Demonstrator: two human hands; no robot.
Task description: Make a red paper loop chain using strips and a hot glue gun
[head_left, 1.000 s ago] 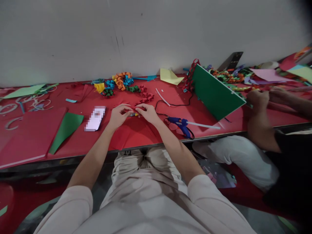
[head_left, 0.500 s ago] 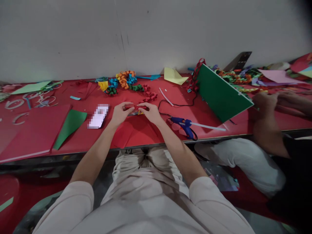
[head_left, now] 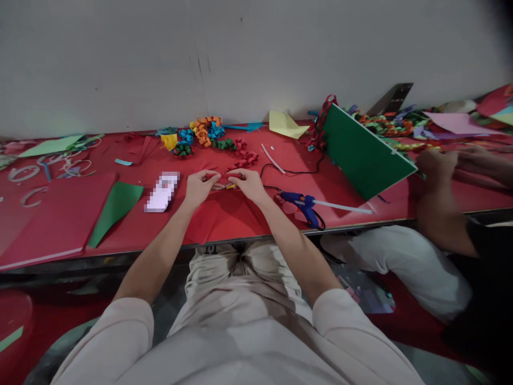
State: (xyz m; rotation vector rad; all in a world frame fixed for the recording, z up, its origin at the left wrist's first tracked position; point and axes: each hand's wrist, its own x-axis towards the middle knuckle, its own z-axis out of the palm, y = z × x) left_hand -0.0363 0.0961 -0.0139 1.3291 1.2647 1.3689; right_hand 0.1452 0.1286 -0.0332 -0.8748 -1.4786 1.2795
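Observation:
My left hand (head_left: pixel 200 185) and my right hand (head_left: pixel 247 184) meet above the front of the red table, thumbs and fingers pinched. Between the fingertips runs a thin red paper strip (head_left: pixel 222 176), mostly covered by the fingers. Just below the fingers shows a small yellow piece (head_left: pixel 231 186), partly hidden, whose kind I cannot make out. Loose red paper (head_left: pixel 230 214) lies under my wrists at the table edge. Behind my hands rests a curled red paper chain (head_left: pixel 245 159), joined to green, blue and orange folded paper (head_left: pixel 205 131).
A blue glue gun (head_left: pixel 302 203) with a glue stick lies right of my hands, its black cord behind. A phone (head_left: pixel 162 192) and green paper (head_left: pixel 116 208) lie left. A green board (head_left: pixel 363 152) leans at right, beside another person's hands (head_left: pixel 438 166).
My fingers have shifted slightly on the red paper strip, and less of it shows between them. Both hands stay in nearly the same place.

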